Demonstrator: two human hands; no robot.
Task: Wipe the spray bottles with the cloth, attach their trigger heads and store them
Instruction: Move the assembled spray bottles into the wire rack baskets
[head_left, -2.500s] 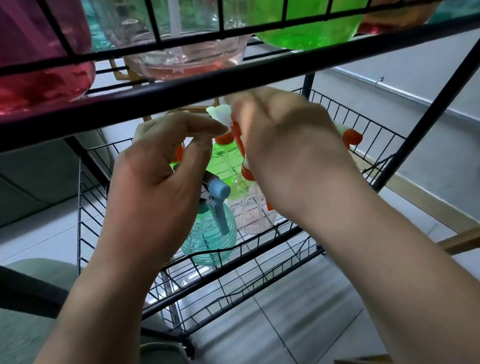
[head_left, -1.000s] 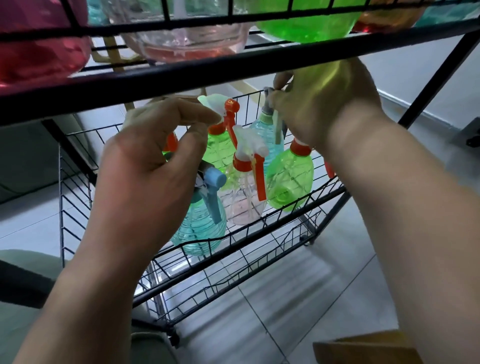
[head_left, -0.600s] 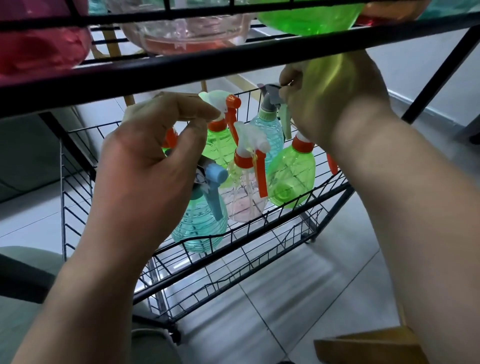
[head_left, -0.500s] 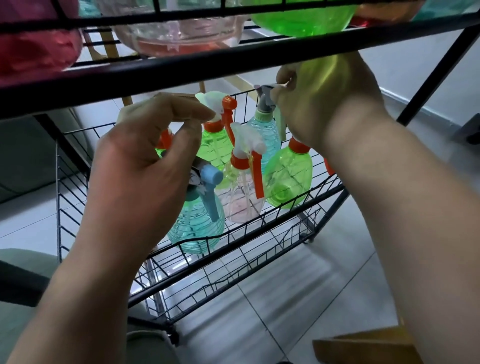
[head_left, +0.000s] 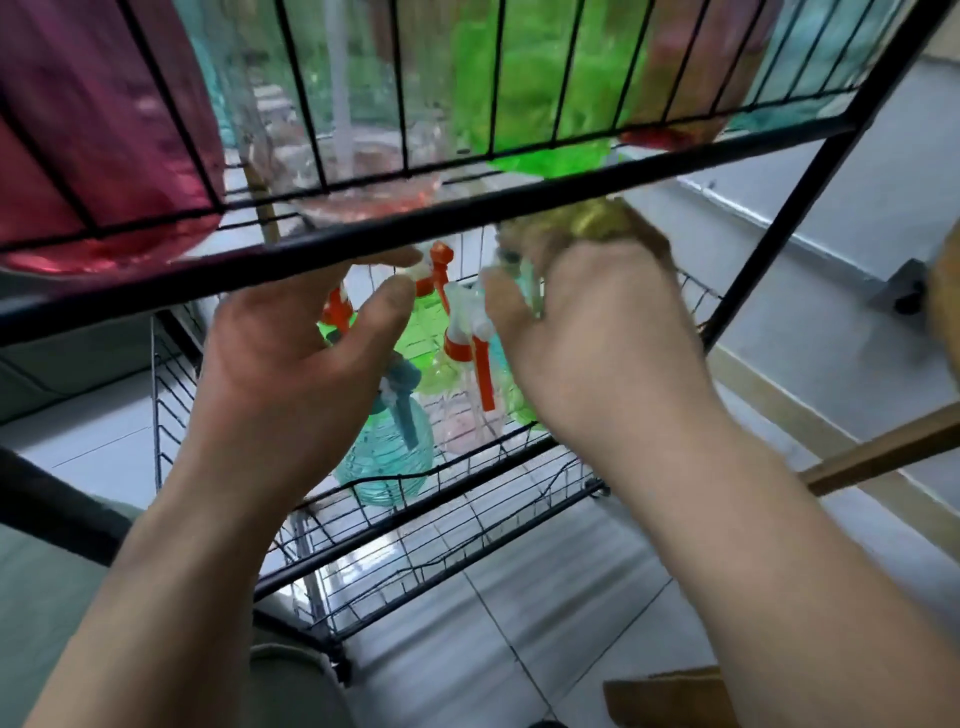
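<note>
My right grip (head_left: 597, 338) has swung toward the clear spray bottle (head_left: 462, 421) left of it; hold too blurred to tell; left grip (head_left: 291, 374) loosely spread; likely tidying stored bottles.

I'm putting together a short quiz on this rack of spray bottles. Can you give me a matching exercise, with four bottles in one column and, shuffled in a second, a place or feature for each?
Bottles
1. teal ribbed bottle
2. dark red bottle
3. green bottle with an orange collar
4. clear bottle

Places and features
A. upper shelf, far left
B. lower basket, white head with a long orange lever
C. lower basket, blue trigger head
D. lower basket, farther back

Pairs: 1-C, 2-A, 3-D, 4-B
</note>
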